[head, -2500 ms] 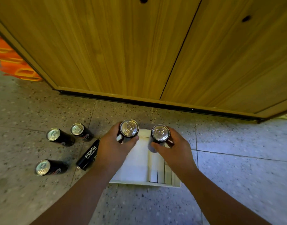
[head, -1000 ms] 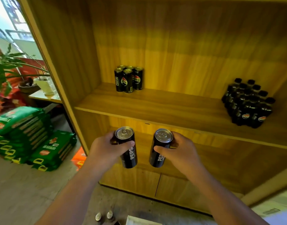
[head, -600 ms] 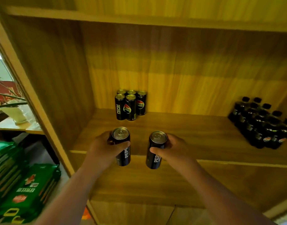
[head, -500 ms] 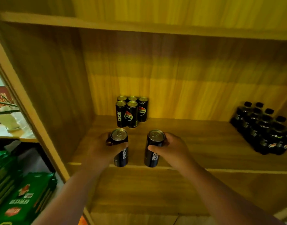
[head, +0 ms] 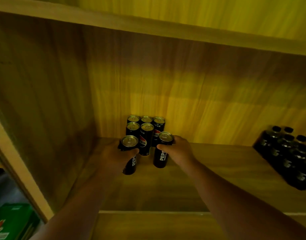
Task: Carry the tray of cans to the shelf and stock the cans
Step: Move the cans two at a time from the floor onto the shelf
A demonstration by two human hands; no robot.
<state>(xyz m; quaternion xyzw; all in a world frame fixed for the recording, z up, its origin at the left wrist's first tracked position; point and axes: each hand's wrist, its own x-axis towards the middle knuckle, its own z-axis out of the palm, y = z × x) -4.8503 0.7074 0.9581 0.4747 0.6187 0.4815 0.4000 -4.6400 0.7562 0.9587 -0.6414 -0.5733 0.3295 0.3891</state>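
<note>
The left hand [head: 120, 155] is gripping one black Pepsi can [head: 129, 154] around its side, near the top. The right hand [head: 177, 150] is gripping another Pepsi can [head: 161, 153] the same way, with the thumb in front and the fingers curling behind. Both cans are standing up straight over the wooden shelf [head: 209, 179], just in front of the group of stocked cans [head: 146, 130] sitting at the back wall, nearer the left side. I cannot tell if the two cans are touching the shelf board yet.

The cans are looking smooth and hard, so they are probably a bit slippery and, if full, a bit heavy. Thin metal can dent if squeezed hard. Holding around the middle of the side is likely best. A pack of dark bottles [head: 287, 153] is sitting at the right end of the shelf.
</note>
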